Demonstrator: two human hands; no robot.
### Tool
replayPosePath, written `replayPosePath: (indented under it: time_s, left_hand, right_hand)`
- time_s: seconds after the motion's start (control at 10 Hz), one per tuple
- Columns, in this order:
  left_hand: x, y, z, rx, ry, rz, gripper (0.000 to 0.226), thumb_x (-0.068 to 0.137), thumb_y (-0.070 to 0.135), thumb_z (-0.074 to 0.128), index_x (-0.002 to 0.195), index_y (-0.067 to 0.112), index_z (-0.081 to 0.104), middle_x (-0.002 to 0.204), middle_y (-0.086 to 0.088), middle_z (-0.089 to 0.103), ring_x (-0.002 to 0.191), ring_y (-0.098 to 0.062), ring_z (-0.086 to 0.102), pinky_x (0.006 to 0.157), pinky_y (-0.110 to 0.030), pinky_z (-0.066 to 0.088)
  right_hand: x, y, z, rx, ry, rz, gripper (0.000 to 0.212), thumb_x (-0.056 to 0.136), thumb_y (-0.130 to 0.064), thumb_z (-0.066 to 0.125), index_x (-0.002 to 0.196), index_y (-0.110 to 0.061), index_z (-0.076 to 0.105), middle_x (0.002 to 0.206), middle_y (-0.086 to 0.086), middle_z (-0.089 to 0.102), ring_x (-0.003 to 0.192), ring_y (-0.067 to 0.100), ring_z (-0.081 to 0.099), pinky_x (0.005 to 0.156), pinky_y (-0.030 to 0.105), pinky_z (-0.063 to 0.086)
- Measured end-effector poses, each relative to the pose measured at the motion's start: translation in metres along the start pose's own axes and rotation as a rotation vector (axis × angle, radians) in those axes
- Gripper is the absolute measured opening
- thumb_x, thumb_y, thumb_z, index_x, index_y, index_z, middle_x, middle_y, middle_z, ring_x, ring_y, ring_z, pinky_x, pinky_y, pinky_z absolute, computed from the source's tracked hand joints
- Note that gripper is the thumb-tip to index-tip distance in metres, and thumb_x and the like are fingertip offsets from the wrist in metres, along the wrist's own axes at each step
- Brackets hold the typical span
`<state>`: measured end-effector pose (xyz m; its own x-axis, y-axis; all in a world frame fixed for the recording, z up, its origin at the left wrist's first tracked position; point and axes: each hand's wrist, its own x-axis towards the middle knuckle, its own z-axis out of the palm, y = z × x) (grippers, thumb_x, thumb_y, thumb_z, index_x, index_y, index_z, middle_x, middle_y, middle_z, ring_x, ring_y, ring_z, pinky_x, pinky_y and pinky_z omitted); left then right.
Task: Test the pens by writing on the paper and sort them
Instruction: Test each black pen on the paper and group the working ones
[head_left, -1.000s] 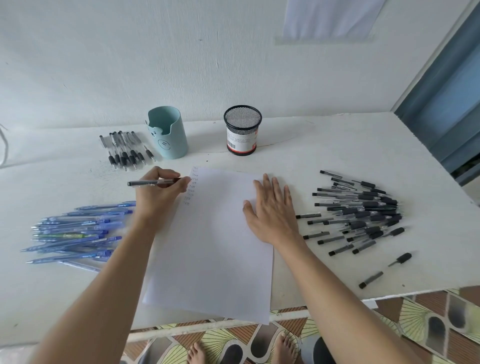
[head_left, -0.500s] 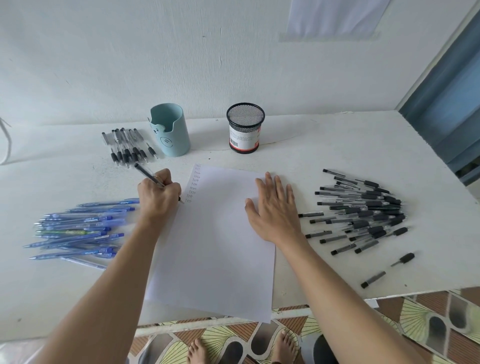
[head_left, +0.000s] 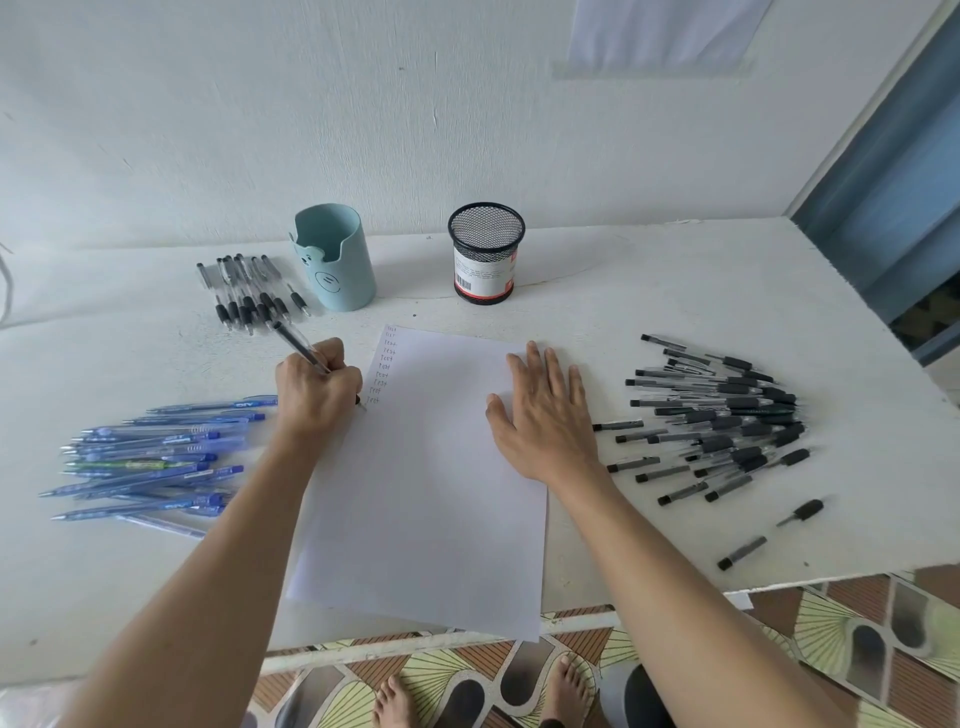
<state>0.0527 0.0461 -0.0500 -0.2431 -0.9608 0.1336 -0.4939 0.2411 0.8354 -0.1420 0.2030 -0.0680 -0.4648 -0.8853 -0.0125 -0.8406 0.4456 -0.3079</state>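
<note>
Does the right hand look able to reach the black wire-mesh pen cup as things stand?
Probably yes: the right hand lies flat on the white paper sheet, with nothing between it and the black wire-mesh pen cup.

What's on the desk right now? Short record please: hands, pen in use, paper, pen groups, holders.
left hand: grips a clear pen, tip at the paper's left edge
right hand: flat on the paper, fingers straight
paper: column of written words at top left, rest blank
blue pens: pile left of the paper
black pens: pile right of the paper
far row: black-grip pens beside the teal holder
holders: teal holder and mesh holder upright, no pens sticking out
</note>
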Motion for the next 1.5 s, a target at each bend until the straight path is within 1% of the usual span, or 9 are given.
replayPosePath:
  time_s: [0.2,0.5,0.9,1.0,1.1,1.2,1.3,1.4,1.5]
  left_hand:
    - [0.001,0.0,0.001,0.005,-0.008,0.0,0.019,0.056,0.008,0.049,0.051,0.018,0.034,0.043,0.006,0.022,0.056,-0.022,0.024,0.049,-0.029,0.02]
    - [-0.002,0.003,0.002,-0.002,-0.011,0.03,0.025,0.056,0.007,0.049,0.056,0.015,0.026,0.056,-0.002,0.023,0.057,-0.019,0.022,0.043,-0.029,0.016]
    - [-0.002,0.0,0.004,0.017,-0.006,0.082,0.027,0.059,0.008,0.051,0.057,0.013,0.025,0.056,-0.004,0.023,0.057,-0.019,0.022,0.05,-0.032,0.018]
    - [0.001,-0.002,0.003,-0.067,0.025,-0.009,0.024,0.06,0.005,0.053,0.056,0.011,0.031,0.054,-0.005,0.03,0.053,-0.015,0.026,0.048,-0.03,0.021]
    - [0.004,-0.001,-0.002,-0.407,0.058,-0.154,0.024,0.066,0.001,0.056,0.057,0.021,0.048,0.047,0.001,0.042,0.046,-0.016,0.037,0.046,-0.024,0.027]
    - [0.008,0.001,-0.005,-0.595,0.119,-0.244,0.024,0.09,0.002,0.052,0.088,0.026,0.051,0.052,0.003,0.041,0.041,-0.009,0.038,0.043,-0.019,0.025]
    - [0.012,-0.001,-0.005,-0.612,0.123,-0.198,0.018,0.106,0.035,0.047,0.106,0.017,0.048,0.046,0.003,0.038,0.032,-0.011,0.032,0.039,-0.021,0.025]
    - [0.01,-0.001,-0.009,-0.519,0.072,-0.148,0.036,0.108,0.041,0.039,0.116,0.011,0.057,0.04,0.002,0.043,0.03,-0.014,0.033,0.036,-0.017,0.024]
    - [0.012,-0.002,-0.015,-0.503,0.079,-0.134,0.032,0.109,0.032,0.037,0.111,0.011,0.061,0.04,0.0,0.045,0.03,-0.016,0.033,0.036,-0.018,0.023]
  right_hand:
    - [0.0,0.0,-0.001,-0.003,-0.002,0.003,0.064,0.102,-0.046,0.031,0.157,-0.017,0.016,0.167,0.008,0.002,0.154,0.024,-0.004,0.123,0.046,-0.005]
    - [0.0,-0.001,0.0,-0.005,-0.001,0.004,0.064,0.101,-0.046,0.03,0.157,-0.018,0.016,0.167,0.008,0.002,0.154,0.024,-0.004,0.124,0.046,-0.006]
    - [0.0,0.0,0.0,-0.006,0.004,0.0,0.064,0.101,-0.046,0.031,0.157,-0.017,0.016,0.167,0.008,0.003,0.154,0.025,-0.003,0.123,0.046,-0.005]
    - [0.0,0.0,0.001,-0.008,0.013,-0.002,0.064,0.101,-0.046,0.031,0.157,-0.017,0.017,0.167,0.008,0.004,0.154,0.025,-0.002,0.123,0.046,-0.005]
    - [0.0,0.0,0.002,-0.008,0.022,-0.001,0.064,0.101,-0.046,0.032,0.156,-0.016,0.019,0.167,0.009,0.005,0.154,0.025,-0.001,0.123,0.046,-0.004]
    - [0.0,-0.001,0.001,-0.002,0.022,-0.003,0.064,0.101,-0.046,0.032,0.156,-0.016,0.02,0.167,0.009,0.006,0.154,0.025,-0.001,0.123,0.047,-0.004]
    - [0.0,-0.001,0.001,-0.01,0.017,-0.003,0.064,0.101,-0.046,0.032,0.156,-0.016,0.019,0.167,0.009,0.006,0.154,0.025,-0.001,0.123,0.046,-0.004]
    - [0.0,-0.001,0.0,-0.016,0.016,-0.001,0.064,0.101,-0.046,0.032,0.156,-0.016,0.019,0.167,0.009,0.005,0.154,0.025,-0.001,0.123,0.046,-0.003]
    - [0.0,-0.001,0.0,-0.014,0.004,0.001,0.064,0.101,-0.046,0.031,0.156,-0.017,0.019,0.167,0.009,0.004,0.154,0.025,-0.002,0.123,0.046,-0.004]
